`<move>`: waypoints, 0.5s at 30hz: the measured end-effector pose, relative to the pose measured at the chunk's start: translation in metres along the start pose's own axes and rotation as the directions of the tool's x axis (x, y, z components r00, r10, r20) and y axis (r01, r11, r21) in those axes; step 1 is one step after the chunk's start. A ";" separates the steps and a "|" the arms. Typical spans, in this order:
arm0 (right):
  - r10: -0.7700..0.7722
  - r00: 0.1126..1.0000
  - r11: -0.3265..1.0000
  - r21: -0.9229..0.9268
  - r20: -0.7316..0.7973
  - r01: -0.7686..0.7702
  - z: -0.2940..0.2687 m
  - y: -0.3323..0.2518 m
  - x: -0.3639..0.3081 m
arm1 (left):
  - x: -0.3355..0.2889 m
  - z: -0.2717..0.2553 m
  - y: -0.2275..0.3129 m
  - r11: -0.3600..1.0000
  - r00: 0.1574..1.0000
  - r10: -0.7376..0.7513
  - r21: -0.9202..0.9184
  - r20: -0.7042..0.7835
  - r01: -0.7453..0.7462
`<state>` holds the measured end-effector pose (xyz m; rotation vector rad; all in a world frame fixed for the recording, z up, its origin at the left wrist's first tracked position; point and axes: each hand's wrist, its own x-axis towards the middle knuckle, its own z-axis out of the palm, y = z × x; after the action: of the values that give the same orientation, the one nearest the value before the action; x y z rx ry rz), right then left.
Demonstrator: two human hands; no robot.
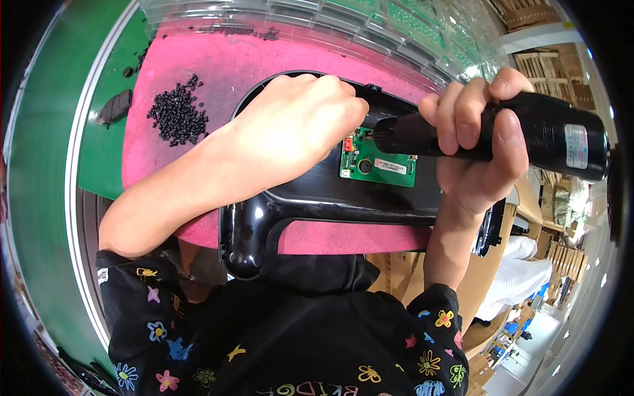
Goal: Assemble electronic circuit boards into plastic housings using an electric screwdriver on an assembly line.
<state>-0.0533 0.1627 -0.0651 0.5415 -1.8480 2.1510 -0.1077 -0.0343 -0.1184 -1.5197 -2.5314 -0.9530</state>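
Observation:
My right hand (pixel 485 138) is wrapped round a black electric screwdriver (pixel 558 129), held nearly level with its nose pointing left. That nose lies over the upper part of a green circuit board (pixel 386 177), which sits inside a black plastic housing (pixel 330 210). The screwdriver's very tip cannot be made out. Curled into a fist, my left hand (pixel 297 122) is above the housing, just left of the board and close to the screwdriver's nose. Its fingertips are turned away, so what they pinch, if anything, is hidden.
A pile of small black screws (pixel 177 115) lies on the pink mat (pixel 142 148), left of the housing. Beyond the mat stand clear plastic trays (pixel 330 26). A dark grey lump (pixel 117 107) rests on the green surface. Cardboard and a person in white trousers (pixel 512 284) are at right.

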 end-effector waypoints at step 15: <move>0.061 0.981 0.997 -0.062 0.186 -0.050 0.003 0.006 0.012 | 0.004 -0.002 0.001 0.993 0.995 -0.069 -0.085 0.070 0.075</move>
<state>-0.0663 0.1584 -0.0654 0.7107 -2.0384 2.1399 -0.1100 -0.0318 -0.1145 -1.5169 -2.6414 -1.0534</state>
